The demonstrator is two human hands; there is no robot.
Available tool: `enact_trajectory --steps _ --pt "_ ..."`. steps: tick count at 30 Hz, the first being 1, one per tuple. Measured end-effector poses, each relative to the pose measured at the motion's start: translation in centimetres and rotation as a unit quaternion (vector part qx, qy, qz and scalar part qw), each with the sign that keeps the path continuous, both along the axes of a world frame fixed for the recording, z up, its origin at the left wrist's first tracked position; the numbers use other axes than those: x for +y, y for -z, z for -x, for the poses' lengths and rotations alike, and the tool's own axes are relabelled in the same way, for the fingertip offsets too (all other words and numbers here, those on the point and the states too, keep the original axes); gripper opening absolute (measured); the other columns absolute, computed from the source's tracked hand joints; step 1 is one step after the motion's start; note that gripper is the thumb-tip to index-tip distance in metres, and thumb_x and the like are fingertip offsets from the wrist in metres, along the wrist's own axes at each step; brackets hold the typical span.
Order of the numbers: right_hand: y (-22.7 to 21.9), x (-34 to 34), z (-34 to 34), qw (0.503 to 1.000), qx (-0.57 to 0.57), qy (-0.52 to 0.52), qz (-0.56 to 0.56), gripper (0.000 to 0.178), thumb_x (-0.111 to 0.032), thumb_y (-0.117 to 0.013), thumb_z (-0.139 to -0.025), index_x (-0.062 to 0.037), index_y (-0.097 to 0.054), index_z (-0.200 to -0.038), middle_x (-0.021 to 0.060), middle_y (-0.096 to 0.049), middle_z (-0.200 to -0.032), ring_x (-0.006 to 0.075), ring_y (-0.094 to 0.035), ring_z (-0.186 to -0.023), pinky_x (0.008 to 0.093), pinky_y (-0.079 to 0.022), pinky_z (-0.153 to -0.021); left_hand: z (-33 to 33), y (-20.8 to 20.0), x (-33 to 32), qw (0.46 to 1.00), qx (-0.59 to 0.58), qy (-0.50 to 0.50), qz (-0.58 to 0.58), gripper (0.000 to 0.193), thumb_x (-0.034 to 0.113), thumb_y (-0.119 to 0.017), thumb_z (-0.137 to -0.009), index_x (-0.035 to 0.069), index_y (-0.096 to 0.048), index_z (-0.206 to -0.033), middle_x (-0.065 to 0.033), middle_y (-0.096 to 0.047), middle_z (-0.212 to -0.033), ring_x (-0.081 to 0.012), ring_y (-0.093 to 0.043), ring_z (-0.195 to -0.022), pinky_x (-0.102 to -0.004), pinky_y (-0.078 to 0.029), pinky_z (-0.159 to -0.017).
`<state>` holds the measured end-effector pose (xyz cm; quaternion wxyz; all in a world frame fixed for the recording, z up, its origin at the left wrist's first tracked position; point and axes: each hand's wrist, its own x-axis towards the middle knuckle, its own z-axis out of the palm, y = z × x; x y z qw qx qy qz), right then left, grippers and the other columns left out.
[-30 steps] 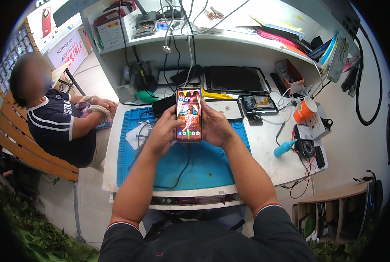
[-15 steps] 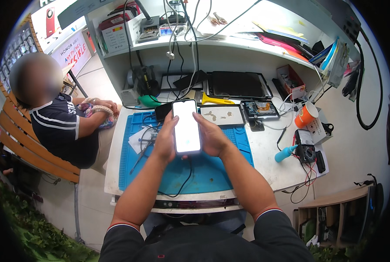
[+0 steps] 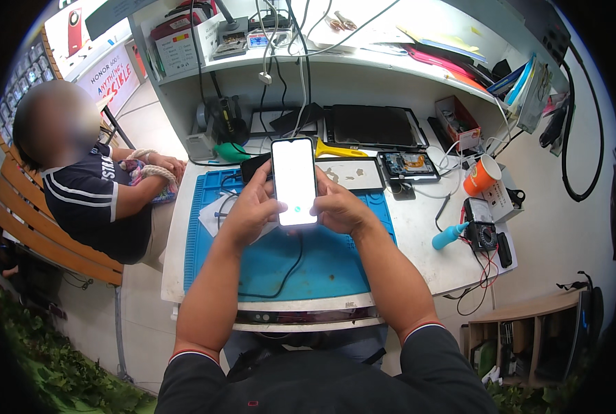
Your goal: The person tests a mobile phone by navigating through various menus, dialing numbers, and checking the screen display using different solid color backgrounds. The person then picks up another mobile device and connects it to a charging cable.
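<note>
A smartphone (image 3: pixel 294 176) with a bright white screen is held upright between my two hands over the blue work mat (image 3: pixel 301 272). My left hand (image 3: pixel 251 210) is closed around its left side, the thumb at the lower left of the screen. On the other side my right hand (image 3: pixel 342 207) grips the right edge, its thumb near the lower right corner. A small blue-green mark shows low on the screen. From beneath the phone a black cable (image 3: pixel 295 265) runs down across the mat. The fingers behind the phone are hidden.
Behind the phone lie a yellow-handled tool (image 3: pixel 339 150), a dark tablet (image 3: pixel 375 127) and an opened device (image 3: pixel 408 166). To the right stand an orange cup (image 3: pixel 482 174), a light-blue bottle (image 3: pixel 449 236) and a multimeter (image 3: pixel 480 224). A person (image 3: pixel 91 186) sits at the left.
Both thumbs have moved down to the lower part of the screen, and my hands grip the phone lower. The small mark on the screen now stands out more clearly.
</note>
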<state>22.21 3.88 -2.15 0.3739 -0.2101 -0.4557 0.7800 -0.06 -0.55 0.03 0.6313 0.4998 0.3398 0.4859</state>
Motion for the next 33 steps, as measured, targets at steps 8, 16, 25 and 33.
enact_trajectory --steps 8,16,25,33 --pt "-2.0 -1.2 0.5 1.0 -0.01 -0.019 0.012 0.11 0.008 -0.054 -0.069 -0.0143 -0.019 -0.171 0.0216 -0.057 -0.147 0.0399 -0.07 -0.122 0.0602 -0.067 -0.086 0.0 -0.1 -0.2 1.0 0.012 -0.006 -0.012 0.106 0.001 -0.066 -0.077 0.003 -0.019 -0.172 -0.026 -0.059 -0.147 -0.0293 -0.069 -0.125 -0.0378 -0.063 -0.096" --pt "-1.8 -1.1 0.4 1.0 -0.009 -0.018 0.013 0.111 0.009 -0.054 -0.07 -0.0153 -0.017 -0.172 0.0219 -0.056 -0.148 0.0402 -0.07 -0.122 0.0622 -0.067 -0.089 -0.1 -0.7 -0.5 1.0 0.011 0.005 -0.001 0.105 0.002 -0.066 -0.078 0.0 -0.018 -0.172 -0.0301 -0.054 -0.153 -0.035 -0.064 -0.132 -0.0401 -0.06 -0.101" --pt "-2.1 -1.2 0.6 1.0 -0.017 -0.009 0.008 0.112 0.011 -0.053 -0.07 -0.0149 -0.017 -0.173 0.0221 -0.055 -0.149 0.0398 -0.068 -0.126 0.0616 -0.067 -0.089 0.0 -0.4 -0.4 1.0 0.014 0.004 -0.016 0.104 0.001 -0.066 -0.08 0.0 -0.017 -0.172 -0.0287 -0.055 -0.152 -0.0347 -0.065 -0.131 -0.0407 -0.063 -0.095" --pt "-1.9 -1.0 0.6 0.999 0.02 -0.032 0.006 0.111 0.008 -0.054 -0.068 -0.0131 -0.018 -0.171 0.0239 -0.056 -0.146 0.0412 -0.07 -0.122 0.0594 -0.068 -0.087 0.0 0.3 0.1 0.999 0.006 -0.007 -0.036 0.104 0.001 -0.066 -0.078 0.005 -0.02 -0.171 -0.0221 -0.063 -0.142 -0.0254 -0.072 -0.116 -0.0356 -0.065 -0.086"
